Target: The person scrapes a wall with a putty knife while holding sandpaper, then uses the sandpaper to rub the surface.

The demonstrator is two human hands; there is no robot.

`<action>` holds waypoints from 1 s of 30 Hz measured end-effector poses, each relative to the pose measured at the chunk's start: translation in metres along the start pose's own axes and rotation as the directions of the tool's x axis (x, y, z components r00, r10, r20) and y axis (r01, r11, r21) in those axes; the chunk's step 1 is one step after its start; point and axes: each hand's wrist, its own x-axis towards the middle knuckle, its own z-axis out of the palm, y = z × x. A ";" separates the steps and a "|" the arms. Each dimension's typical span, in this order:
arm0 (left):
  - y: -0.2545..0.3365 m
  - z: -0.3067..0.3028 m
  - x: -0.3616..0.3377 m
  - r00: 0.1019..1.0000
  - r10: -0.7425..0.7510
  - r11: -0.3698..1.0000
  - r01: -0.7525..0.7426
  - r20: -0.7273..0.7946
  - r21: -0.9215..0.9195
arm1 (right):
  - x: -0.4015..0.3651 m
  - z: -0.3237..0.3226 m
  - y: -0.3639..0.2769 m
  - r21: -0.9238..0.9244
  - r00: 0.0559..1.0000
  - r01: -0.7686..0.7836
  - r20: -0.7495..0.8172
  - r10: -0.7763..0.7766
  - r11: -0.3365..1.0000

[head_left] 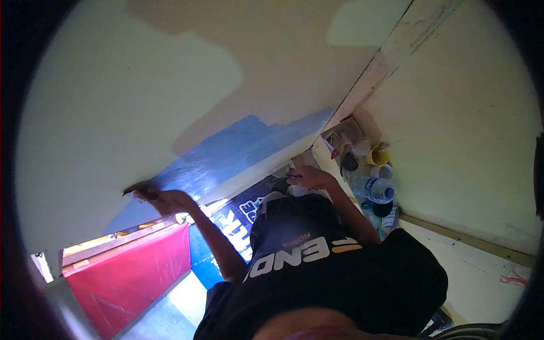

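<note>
At the left, my left hand (164, 201) is raised against the pale wall (113, 113), fingers closed round a dark paintbrush (139, 187) whose edge lies flat on the wall. The brush overlaps the lower left end of a glossy blue painted patch (226, 150). My right hand (311, 178) is in front of my body, low beside the corner, with its fingers curled. Dark shapes lie at its fingertips, and I cannot tell what it holds.
Right of my right arm, a ledge carries a clear plastic bottle (374, 190), a yellow cup (378, 154), a white cup (382, 171) and other clutter. A red panel (133, 275) stands at the lower left. Dark printed sheeting (241, 218) lies below my arms. Another pale wall (464, 130) rises at the right.
</note>
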 end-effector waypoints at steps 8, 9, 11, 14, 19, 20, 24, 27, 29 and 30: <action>0.098 0.038 -0.117 0.941 -0.166 0.986 0.168 0.295 0.019 | 0.001 -0.017 0.010 0.066 0.978 0.035 -0.208 -0.020 0.997; 0.098 0.040 -0.127 0.930 -0.019 0.997 -0.008 0.367 0.073 | 0.010 -0.012 0.019 0.137 0.959 0.104 -0.276 -0.063 0.985; 0.102 0.036 -0.146 0.832 0.081 0.993 -0.117 0.548 0.032 | 0.032 0.000 0.050 0.262 0.901 0.242 -0.419 -0.116 0.934; 0.100 0.025 -0.153 0.595 0.233 0.970 -0.199 0.769 -0.139 | 0.036 0.003 0.067 0.427 0.889 0.373 -0.419 -0.185 0.824; 0.097 -0.001 -0.162 0.362 -0.132 0.986 0.142 0.923 0.086 | 0.062 -0.003 0.068 0.319 0.799 0.463 -0.555 -0.233 0.827; 0.093 -0.006 -0.164 0.356 -0.178 0.974 0.197 0.917 0.112 | 0.065 -0.006 0.069 0.308 0.801 0.450 -0.554 -0.226 0.838; 0.091 -0.013 -0.154 0.237 -0.309 0.945 0.182 0.921 0.271 | 0.061 -0.028 0.041 0.377 0.799 0.510 -0.541 -0.263 0.773; 0.081 -0.011 -0.149 0.201 -0.333 0.936 0.184 0.921 0.299 | 0.076 -0.028 0.036 0.380 0.802 0.525 -0.520 -0.294 0.761; 0.076 -0.009 -0.147 0.201 -0.304 0.947 0.174 0.931 0.271 | 0.097 -0.015 0.048 0.480 0.811 0.546 -0.509 -0.289 0.687; 0.076 -0.006 -0.145 0.208 -0.284 0.955 0.147 0.936 0.257 | 0.105 -0.014 0.051 0.471 0.814 0.544 -0.498 -0.299 0.695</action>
